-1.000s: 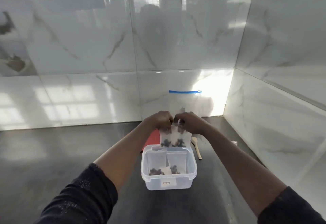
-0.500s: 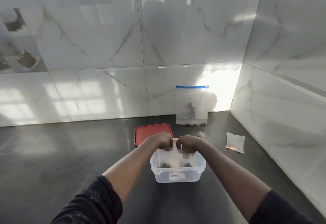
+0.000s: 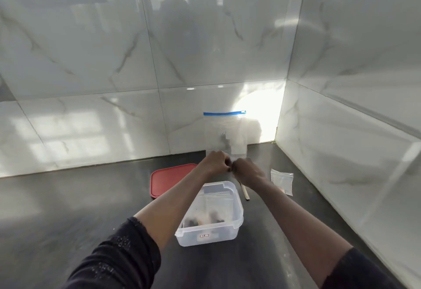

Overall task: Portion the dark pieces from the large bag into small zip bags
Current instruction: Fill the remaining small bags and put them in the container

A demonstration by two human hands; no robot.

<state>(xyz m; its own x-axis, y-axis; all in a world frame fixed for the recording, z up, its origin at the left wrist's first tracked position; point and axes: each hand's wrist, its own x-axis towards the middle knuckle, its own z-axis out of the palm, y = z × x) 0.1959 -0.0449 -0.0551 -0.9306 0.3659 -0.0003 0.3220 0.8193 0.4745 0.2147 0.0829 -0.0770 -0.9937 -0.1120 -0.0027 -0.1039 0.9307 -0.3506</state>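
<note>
**Hands knuckle to knuckle over a dark counter**

A dark, glossy counter (image 3: 68,220) runs into a corner of pale marble-veined tile. Nearest the camera, two black sleeves (image 3: 118,257) end at bare forearms that reach forward and converge.

Between the forearms sits a clear plastic tub (image 3: 218,236), lid off, with a small label (image 3: 204,235) on its near wall. Inside it lie several small zip bags (image 3: 216,204), and blurred dark pieces (image 3: 193,221) show through them at the near end. How many bags there are is too smeared to count.

Just behind the tub on the left, a red lid (image 3: 168,179) lies flat on the counter. To the tub's right, a thin wooden handle (image 3: 245,192) pokes out from under the right forearm. Farther right, a flat zip bag (image 3: 282,180) lies alone, well apart from the tub.

Beyond the tub, the left hand (image 3: 215,163) and right hand (image 3: 249,172) are raised with fingers curled and knuckles touching. Motion blur hides whether anything is pinched between them.

Directly behind the hands, the large bag (image 3: 224,134) stands upright against the tiled wall (image 3: 114,61), with a blue strip (image 3: 224,113) across its top. Its lower edge is hidden by the hands, and its contents cannot be made out.
</note>
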